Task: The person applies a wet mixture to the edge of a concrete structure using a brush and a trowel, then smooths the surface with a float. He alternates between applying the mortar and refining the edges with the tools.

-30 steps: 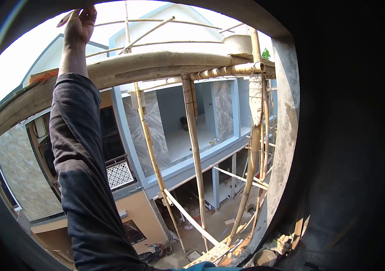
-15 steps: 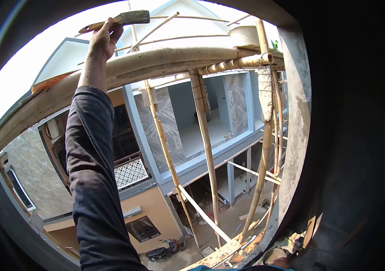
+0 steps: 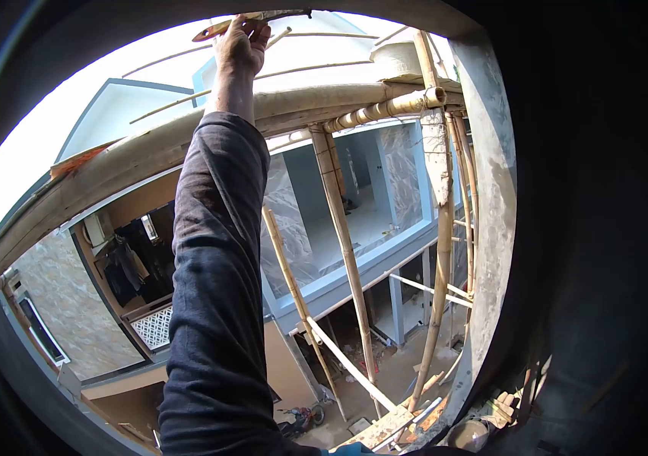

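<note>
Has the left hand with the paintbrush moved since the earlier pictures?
Yes: the left hand has moved rightward, closer to the opening's right concrete edge.

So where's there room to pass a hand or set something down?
Hand: between middle bamboo pole and right bamboo pole, below the horizontal bamboo. Set-down: no bare spot I can confirm. Crowded: top, left hand with brush; lower right, bucket and wood scraps.

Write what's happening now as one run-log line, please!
left hand: raised, grip on brush | brush: near top of opening's frame, contact unclear | right hand: not in view | outside: bamboo poles
</note>
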`<action>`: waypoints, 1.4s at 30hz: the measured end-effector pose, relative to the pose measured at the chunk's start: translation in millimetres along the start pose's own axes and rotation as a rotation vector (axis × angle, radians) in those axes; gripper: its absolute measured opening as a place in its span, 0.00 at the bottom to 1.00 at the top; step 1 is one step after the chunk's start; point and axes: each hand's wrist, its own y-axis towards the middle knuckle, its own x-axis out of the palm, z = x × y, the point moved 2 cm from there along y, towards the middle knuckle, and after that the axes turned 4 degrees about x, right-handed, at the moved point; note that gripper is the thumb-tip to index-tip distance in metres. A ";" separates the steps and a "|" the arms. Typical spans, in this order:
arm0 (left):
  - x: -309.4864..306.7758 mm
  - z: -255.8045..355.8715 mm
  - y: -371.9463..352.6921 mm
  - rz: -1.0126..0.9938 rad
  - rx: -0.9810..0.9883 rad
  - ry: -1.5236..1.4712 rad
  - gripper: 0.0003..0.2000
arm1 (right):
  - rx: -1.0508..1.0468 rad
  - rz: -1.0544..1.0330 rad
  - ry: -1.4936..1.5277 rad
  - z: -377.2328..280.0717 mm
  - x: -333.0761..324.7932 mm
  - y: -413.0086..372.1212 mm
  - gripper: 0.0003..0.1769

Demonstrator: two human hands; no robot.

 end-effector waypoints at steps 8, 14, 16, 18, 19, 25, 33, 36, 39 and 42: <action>-64.3 206.9 -7.0 -0.103 0.181 0.220 0.10 | -0.026 -0.024 -0.066 -17.2 9.0 -2.1 0.25; -104.4 338.2 -18.2 -0.012 0.279 0.278 0.10 | -0.042 -0.057 -0.110 -27.9 22.7 -3.9 0.23; -116.4 370.1 -24.3 -0.005 0.297 0.330 0.10 | -0.044 -0.064 -0.121 -30.4 28.7 -2.4 0.22; -126.8 390.3 -31.8 0.052 0.315 0.286 0.09 | -0.042 -0.071 -0.133 -33.4 31.1 0.1 0.22; -133.1 397.4 -36.0 0.077 0.333 0.248 0.09 | -0.036 -0.073 -0.138 -33.3 32.5 1.2 0.22; -137.2 366.0 -36.7 0.344 0.339 0.405 0.09 | -0.024 -0.079 -0.132 -29.5 35.4 2.9 0.20; -49.6 142.7 2.8 0.304 0.115 0.122 0.16 | -0.016 -0.079 -0.124 -27.9 33.1 8.4 0.17; -29.8 53.5 10.8 0.303 -0.035 -0.038 0.20 | -0.016 -0.083 -0.117 -29.0 29.9 13.0 0.16; -6.5 -8.3 0.9 0.247 -0.057 -0.071 0.23 | -0.017 -0.086 -0.104 -26.7 26.5 18.2 0.16; 29.6 -18.9 -2.5 0.286 -0.149 0.211 0.20 | -0.013 -0.088 -0.091 -20.8 21.2 22.6 0.15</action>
